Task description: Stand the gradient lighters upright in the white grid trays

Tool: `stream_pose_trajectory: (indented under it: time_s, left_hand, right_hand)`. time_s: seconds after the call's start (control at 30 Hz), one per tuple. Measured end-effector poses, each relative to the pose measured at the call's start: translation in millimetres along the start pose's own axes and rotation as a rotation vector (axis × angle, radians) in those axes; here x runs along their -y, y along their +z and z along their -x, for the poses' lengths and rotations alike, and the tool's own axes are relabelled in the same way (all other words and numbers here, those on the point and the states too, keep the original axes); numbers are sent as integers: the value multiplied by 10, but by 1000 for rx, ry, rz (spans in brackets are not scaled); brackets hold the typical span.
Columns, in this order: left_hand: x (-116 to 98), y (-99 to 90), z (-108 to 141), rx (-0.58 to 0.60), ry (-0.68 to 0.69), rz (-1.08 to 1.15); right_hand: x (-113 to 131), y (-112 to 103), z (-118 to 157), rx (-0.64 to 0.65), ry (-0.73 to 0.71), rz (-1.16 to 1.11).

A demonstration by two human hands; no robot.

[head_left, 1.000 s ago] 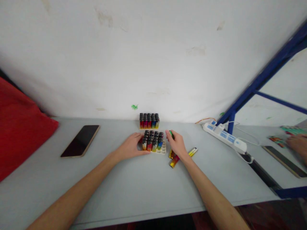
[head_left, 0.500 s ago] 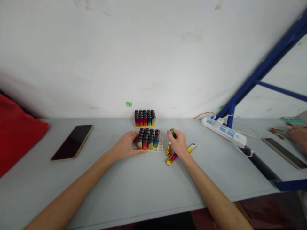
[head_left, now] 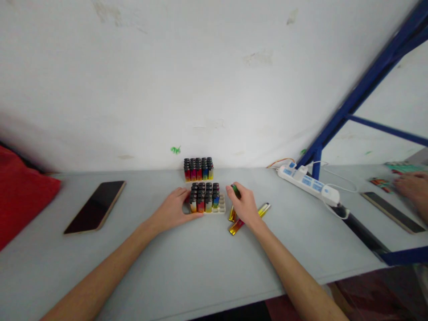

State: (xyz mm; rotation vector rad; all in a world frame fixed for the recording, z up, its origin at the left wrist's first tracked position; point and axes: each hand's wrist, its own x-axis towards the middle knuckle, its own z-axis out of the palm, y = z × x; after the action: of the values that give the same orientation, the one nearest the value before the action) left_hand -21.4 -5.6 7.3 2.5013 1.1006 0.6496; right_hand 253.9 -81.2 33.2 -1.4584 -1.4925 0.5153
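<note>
On the grey table [head_left: 200, 267], the near white tray [head_left: 221, 208] holds upright lighters in most of its slots, with a few at its right end bare, while a second tray [head_left: 198, 168] behind it against the wall looks full. The left hand [head_left: 172, 209] rests with fingers curled against the near tray's left side, and the right hand [head_left: 245, 206] pinches a green lighter [head_left: 236, 191] just right of that tray. Loose lighters [head_left: 249, 218] lie partly hidden under the right hand, so their number is unclear; a co-worker's hand [head_left: 413, 187] is cut off at the right edge.
</note>
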Motion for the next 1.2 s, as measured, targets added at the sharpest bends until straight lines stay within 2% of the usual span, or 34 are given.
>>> stream_pose_trajectory:
  time_s: [0.13,0.27,0.37,0.47,0.6,0.8,1.0,1.2]
  left_hand:
    - [20,7,-4,5,6,14]
    - [7,-20,-6,15,10,19]
    - [-19,-43,-5,26,-6,22]
    - [-40,-51,-5,27,-17,28]
    - [-41,-38,-7,20,-24,33]
    - [-39,-26,-4,27,-32,22]
    - [-57,-27,-9,24,-31,35]
    - [-21,-27,-14,25,-15,29]
  right_hand:
    - [48,-62,6,144,-97,25]
    - [43,-102,7,133,-241,173]
    - [48,-157,10,137,-185,225]
    - [90,-252,15,203,-146,117]
    - [126,-337,26,229,-176,13]
    - [30,-196,60,426,-269,236]
    - [78,-134,68,436,-384,475]
    - [102,-94,114,430,-390,551]
